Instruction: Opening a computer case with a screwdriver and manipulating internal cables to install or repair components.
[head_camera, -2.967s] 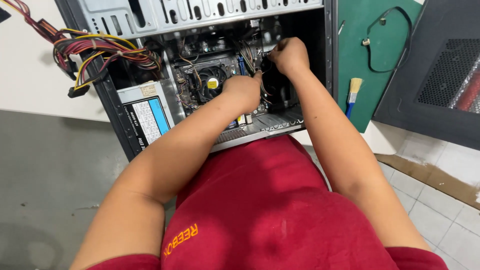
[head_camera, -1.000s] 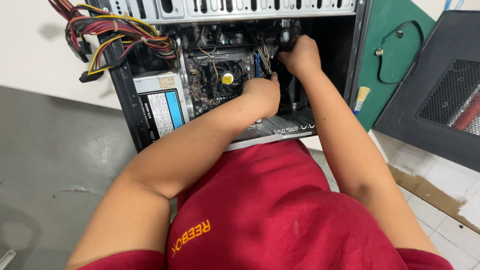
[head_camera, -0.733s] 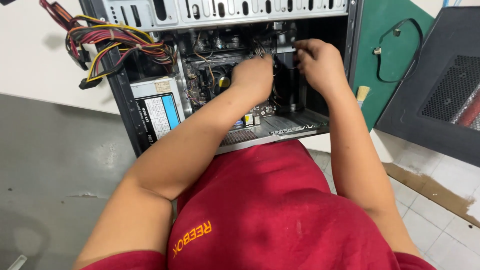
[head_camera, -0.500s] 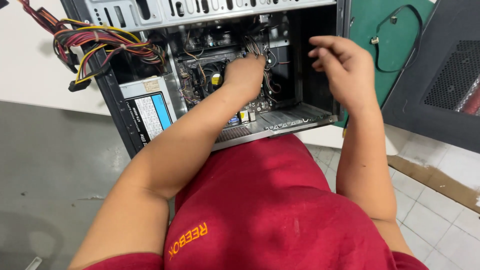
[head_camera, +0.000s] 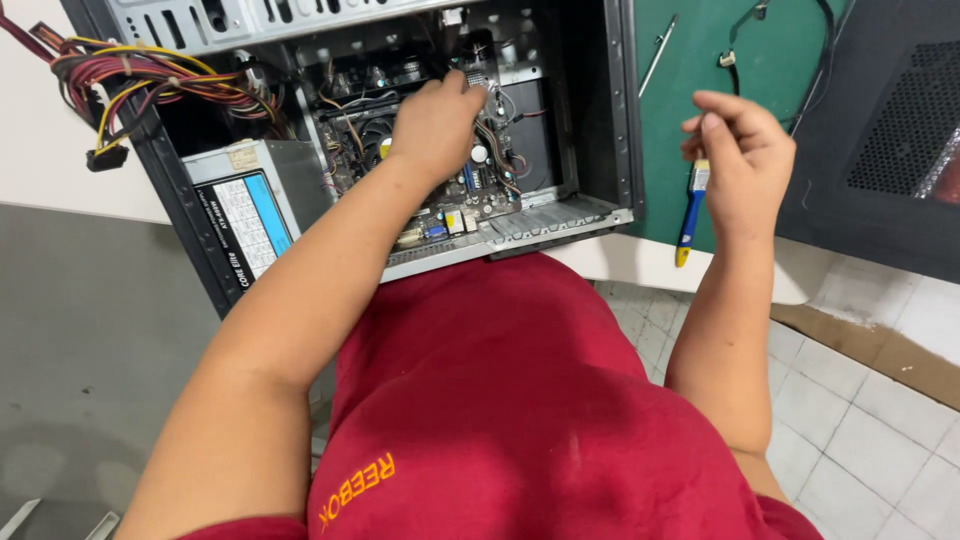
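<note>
An open computer case (head_camera: 612, 120) lies on its side in front of me, with the motherboard (head_camera: 470, 200) exposed. My left hand (head_camera: 435, 125) is inside it, palm down over the board, its fingertips at a small connector and wires near the top; what it grips is hidden. My right hand (head_camera: 742, 160) is outside the case, raised over the green mat (head_camera: 680, 90). Its fingers are curled, thumb against forefinger, and nothing shows between them. A blue-handled brush (head_camera: 687, 225) lies on the mat just below that hand.
A grey power supply (head_camera: 250, 210) sits at the case's left, with a bundle of coloured cables (head_camera: 150, 80) spilling out. A thin metal tool (head_camera: 655, 55) lies on the mat. A black side panel (head_camera: 890, 130) is on the right, with cardboard (head_camera: 880, 345) and tiled floor (head_camera: 860, 440) below.
My right hand has come out of the case and moved right over the green mat, its fingers curling in. My left hand has stayed on the motherboard, shifting slightly upward.
</note>
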